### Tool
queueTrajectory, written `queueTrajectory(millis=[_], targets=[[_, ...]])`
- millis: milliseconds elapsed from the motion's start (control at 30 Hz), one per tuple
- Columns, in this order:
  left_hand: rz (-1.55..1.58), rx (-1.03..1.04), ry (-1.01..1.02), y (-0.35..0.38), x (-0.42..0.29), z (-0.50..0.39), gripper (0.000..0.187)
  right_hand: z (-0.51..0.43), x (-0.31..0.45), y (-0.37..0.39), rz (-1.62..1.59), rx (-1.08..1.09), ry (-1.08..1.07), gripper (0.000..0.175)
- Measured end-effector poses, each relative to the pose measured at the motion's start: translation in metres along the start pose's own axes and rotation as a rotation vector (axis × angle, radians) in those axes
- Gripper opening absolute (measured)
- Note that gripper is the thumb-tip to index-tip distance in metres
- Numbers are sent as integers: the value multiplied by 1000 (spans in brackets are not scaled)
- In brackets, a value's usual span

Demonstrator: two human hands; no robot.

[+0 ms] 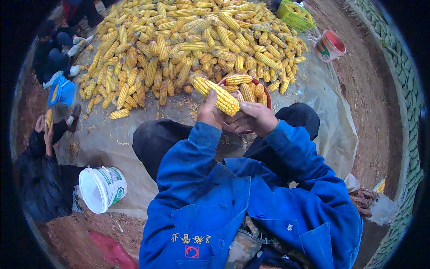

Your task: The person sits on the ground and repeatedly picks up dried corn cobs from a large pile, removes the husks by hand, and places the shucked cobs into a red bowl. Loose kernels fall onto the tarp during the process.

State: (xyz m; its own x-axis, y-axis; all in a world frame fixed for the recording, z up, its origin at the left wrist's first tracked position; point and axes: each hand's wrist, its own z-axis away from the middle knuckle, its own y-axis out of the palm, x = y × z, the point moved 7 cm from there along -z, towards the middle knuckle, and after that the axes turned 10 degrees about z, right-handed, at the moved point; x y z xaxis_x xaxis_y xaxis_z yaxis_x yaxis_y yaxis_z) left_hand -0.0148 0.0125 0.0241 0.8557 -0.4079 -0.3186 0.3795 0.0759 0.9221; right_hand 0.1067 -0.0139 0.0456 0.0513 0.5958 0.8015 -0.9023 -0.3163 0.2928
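Note:
Between my hands, a husked yellow corn cob (pixel 216 94) slants down to the right over a round red container (pixel 267 90) that holds several cobs. My left hand (pixel 209 111) grips the cob's lower left side, thumb on its kernels. At the cob's blunt right end is my right hand (pixel 257 116), its thumb and fingers closed around that end; some of its fingers are hidden beneath the cob. A large heap of corn cobs (pixel 198 43) rises just beyond the container, with loose kernels (pixel 193 107) scattered on the sheet in front of it.
A plastic sheet (pixel 144 198) lies under the heap. At left are a white bucket (pixel 92 190), a blue bucket (pixel 63 90) and a co-worker's hands (pixel 48 136) holding a cob. Other people sit at upper left. A green crate (pixel 297 16) and a red-and-white bucket (pixel 327 47) stand at upper right.

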Motion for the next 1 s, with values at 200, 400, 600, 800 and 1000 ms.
queueTrajectory(millis=[200, 400, 600, 800, 1000], targets=[[-152, -85, 289, -20, -7, 14, 42, 9, 48, -12, 539, -424, -440, 35], [-572, 7, 328, -20, 7, 14, 41, -5, 72, 18, 633, -315, -544, 33], [-482, 34, 336, -19, 10, 17, 46, -31, 48, 11, 260, -288, -474, 18], [-185, 27, 163, -14, 22, 20, 48, -35, 45, -7, 45, -318, -479, 13], [29, 175, 17, -2, 25, 23, 57, -36, 46, -22, -152, -319, -420, 16]])
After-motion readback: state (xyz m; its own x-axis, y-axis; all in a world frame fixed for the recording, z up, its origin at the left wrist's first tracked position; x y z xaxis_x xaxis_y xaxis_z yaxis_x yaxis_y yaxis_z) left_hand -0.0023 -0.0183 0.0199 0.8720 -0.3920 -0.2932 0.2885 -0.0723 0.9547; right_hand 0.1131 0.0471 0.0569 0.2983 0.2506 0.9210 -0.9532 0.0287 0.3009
